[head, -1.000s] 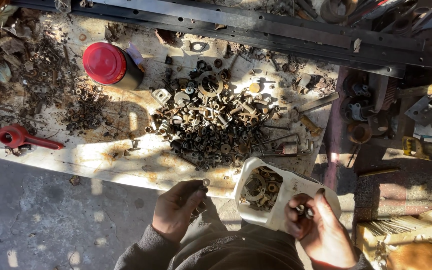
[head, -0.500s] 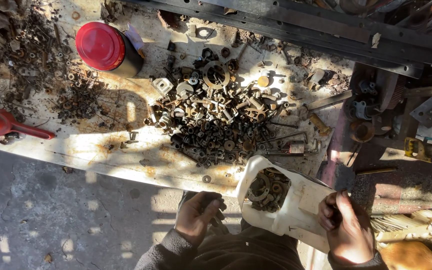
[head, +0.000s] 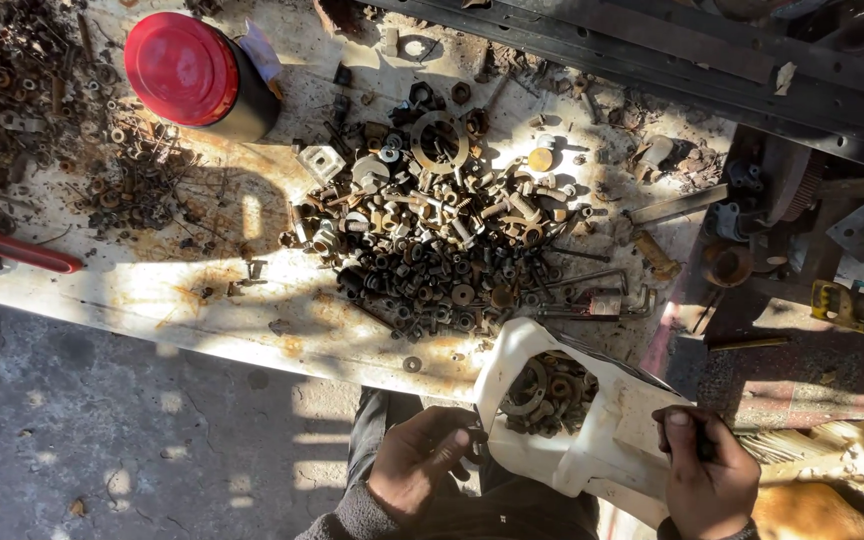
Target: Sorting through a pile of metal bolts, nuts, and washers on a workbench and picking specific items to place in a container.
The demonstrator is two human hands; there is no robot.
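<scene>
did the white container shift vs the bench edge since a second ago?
Cannot tell. The white container sits just below the bench edge throughout; the camera moved.

Left hand [head: 420, 470] curled loosely in shadow; right hand [head: 707, 480] fisted, thumb up.

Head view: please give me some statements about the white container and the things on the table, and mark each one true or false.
1. The white container holds rusty metal parts. True.
2. The right hand grips the red-lidded jar. False: it is at the container's edge; the jar stands far off on the table.
3. A pile of nuts and bolts lies on the table. True.
4. The left hand rests on the pile. False: it is below the table edge, beside the container.
</scene>
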